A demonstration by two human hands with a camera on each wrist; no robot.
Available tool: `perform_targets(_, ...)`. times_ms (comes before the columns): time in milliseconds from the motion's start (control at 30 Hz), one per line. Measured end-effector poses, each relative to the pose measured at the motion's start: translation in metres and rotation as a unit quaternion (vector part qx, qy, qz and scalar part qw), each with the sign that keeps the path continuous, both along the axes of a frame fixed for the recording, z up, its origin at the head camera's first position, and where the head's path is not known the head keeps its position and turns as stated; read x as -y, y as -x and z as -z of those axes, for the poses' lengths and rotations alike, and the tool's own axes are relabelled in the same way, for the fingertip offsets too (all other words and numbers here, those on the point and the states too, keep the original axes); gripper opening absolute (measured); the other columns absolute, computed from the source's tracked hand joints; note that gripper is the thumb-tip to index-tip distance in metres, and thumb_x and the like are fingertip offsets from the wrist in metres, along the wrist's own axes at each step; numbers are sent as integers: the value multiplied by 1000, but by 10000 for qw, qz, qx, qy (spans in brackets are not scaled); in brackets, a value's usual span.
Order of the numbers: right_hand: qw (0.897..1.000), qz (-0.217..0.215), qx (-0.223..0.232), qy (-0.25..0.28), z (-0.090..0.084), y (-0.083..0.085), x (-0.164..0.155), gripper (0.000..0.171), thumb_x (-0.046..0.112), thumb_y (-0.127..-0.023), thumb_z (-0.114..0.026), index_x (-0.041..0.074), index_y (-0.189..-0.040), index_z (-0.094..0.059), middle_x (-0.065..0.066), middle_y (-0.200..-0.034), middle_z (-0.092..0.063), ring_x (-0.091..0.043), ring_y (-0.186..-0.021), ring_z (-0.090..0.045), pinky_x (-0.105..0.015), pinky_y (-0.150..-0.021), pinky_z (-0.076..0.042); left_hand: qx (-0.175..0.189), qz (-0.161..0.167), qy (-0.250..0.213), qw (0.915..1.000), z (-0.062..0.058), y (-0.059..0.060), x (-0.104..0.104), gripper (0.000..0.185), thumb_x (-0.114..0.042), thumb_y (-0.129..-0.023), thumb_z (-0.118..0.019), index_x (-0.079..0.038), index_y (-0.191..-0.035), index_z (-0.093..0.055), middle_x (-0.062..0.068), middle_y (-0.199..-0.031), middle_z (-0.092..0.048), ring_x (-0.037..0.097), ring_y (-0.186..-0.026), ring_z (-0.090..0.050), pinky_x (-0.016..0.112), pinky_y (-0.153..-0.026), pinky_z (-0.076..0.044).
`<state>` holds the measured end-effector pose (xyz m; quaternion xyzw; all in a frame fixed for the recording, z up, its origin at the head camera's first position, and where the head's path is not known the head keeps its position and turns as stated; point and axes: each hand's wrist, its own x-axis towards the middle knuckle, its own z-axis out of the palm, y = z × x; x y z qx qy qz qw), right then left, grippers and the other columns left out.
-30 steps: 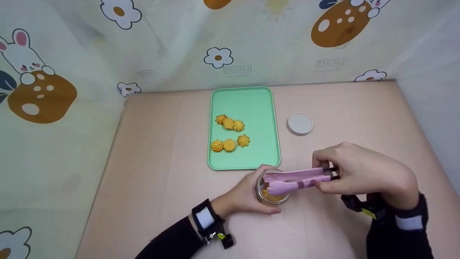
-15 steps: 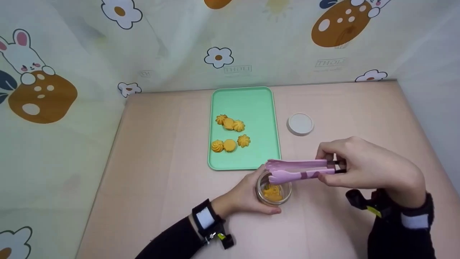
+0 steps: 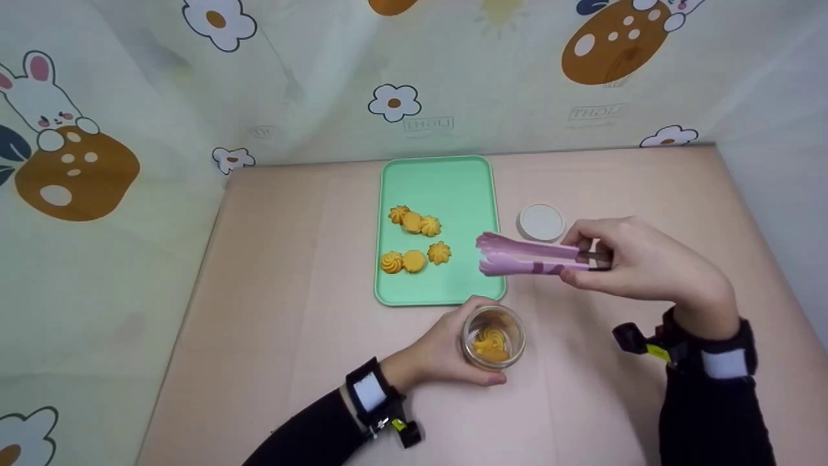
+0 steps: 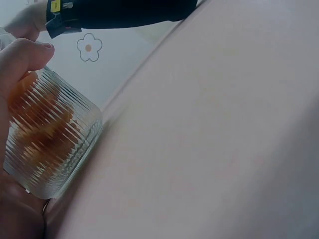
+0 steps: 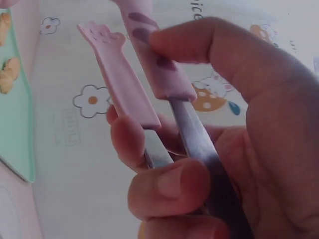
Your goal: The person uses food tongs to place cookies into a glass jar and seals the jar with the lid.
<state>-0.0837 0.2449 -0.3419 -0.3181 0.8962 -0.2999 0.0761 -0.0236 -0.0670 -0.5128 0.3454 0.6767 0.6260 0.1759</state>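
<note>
Your left hand point(image 3: 440, 353) wraps its curled fingers round the jar point(image 3: 493, 336), which stands upright on the table point(image 3: 291, 259) just near of the tray point(image 3: 446, 181)'s near right corner; the left wrist view shows the ribbed glass point(image 4: 47, 144) pressed into your palm with a fingertip over its rim. Inside the jar lie orange cookies point(image 3: 490, 343), one swirled top facing up. Your right hand point(image 3: 637, 268) holds the tongs point(image 3: 527, 255) in the air, right of the tray and far of the jar, apart from both. The tongs point left, their pink tips over the tray's right edge, close together with a narrow gap and nothing between them. In the right wrist view your thumb and fingers point(image 5: 174, 191) pinch the metal arms just behind the pink sleeves point(image 5: 129, 94), squeezing them toward each other without quite closing them. Six cookies sit on the tray in two loose rows of three: the far row point(image 3: 414, 222) touching one another, the near row point(image 3: 414, 259) with its right one slightly apart. A round white lid point(image 3: 541, 223) lies flat on the table right of the tray, just far of the tongs. A patterned curtain point(image 3: 414, 77) with flowers and rabbits hangs behind and to the left.
</note>
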Motion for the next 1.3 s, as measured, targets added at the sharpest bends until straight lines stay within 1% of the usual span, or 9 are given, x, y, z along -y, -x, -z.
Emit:
perform_targets(133,9994,342,15,-63,13,11,12,25,30,-94,-87,16,-111,-75,6,-87,-68,-10,-69,-57,-25,-55,-48,-5,44,-39,10000,0,0,0,94,-14,-74,-102,-20,-150,-47,-3,-147,-65,18,-137,-62,40,-123,-45)
perform_targets(300,9977,657,14,178,37,23,32,28,29,-93,-88,13,-112,-75,0,-91,-73,-13,-67,-60,-27,-56,-52,-84,58,-41,9999,0,1,0,93,-16,-76,-102,-19,-150,-46,-4,-146,-66,17,-136,-62,40,-122,-46)
perform_targets(367,9969,747,-22,259,48,27,41,29,28,-92,-88,11,-111,-74,-1,-94,-73,-14,-69,-61,-28,-59,-53,-86,66,-44,9999,0,1,0,93,-16,-76,-102,-20,-150,-45,-3,-146,-66,17,-137,-62,40,-122,-46)
perform_targets(500,9962,835,-48,228,68,33,58,32,29,-91,-88,7,-110,-74,-3,-93,-73,-17,-73,-61,-31,-62,-52,-118,71,-38,9999,0,1,-1,94,-15,-76,-101,-18,-151,-45,-3,-147,-65,17,-137,-61,40,-122,-47)
perform_targets(633,9969,780,75,67,84,36,71,36,30,-93,-86,3,-112,-73,-3,-89,-72,-17,-73,-60,-32,-62,-51,-148,54,-6,9999,0,1,0,96,-14,-76,-102,-18,-152,-44,-3,-147,-65,17,-137,-61,39,-122,-46)
perform_targets(700,9974,712,50,-21,91,37,76,36,29,-93,-85,2,-112,-73,-4,-88,-71,-17,-73,-60,-32,-62,-51,-181,31,30,9998,0,1,0,97,-15,-76,-102,-19,-153,-44,-3,-147,-65,16,-137,-61,39,-122,-46)
perform_targets(967,9976,578,-189,-328,105,37,86,37,29,-93,-84,1,-114,-71,-4,-83,-65,-19,-72,-58,-36,-63,-52,-220,3,92,9997,-1,1,0,97,-15,-76,-102,-18,-153,-44,-4,-147,-65,17,-138,-61,39,-122,-46)
perform_targets(1200,9962,614,-453,-431,107,33,89,39,28,-91,-85,1,-115,-71,-5,-83,-64,-20,-72,-57,-38,-62,-50,-87,19,61,9999,0,0,0,95,-16,-76,-102,-20,-153,-45,-6,-147,-65,16,-137,-61,39,-123,-45)
perform_targets(1300,9954,627,-567,-452,107,32,89,40,29,-91,-85,1,-115,-71,-5,-84,-65,-21,-72,-58,-40,-62,-51,-58,2,79,10000,1,0,0,94,-15,-76,-101,-17,-152,-45,-5,-146,-65,17,-137,-62,39,-123,-45)
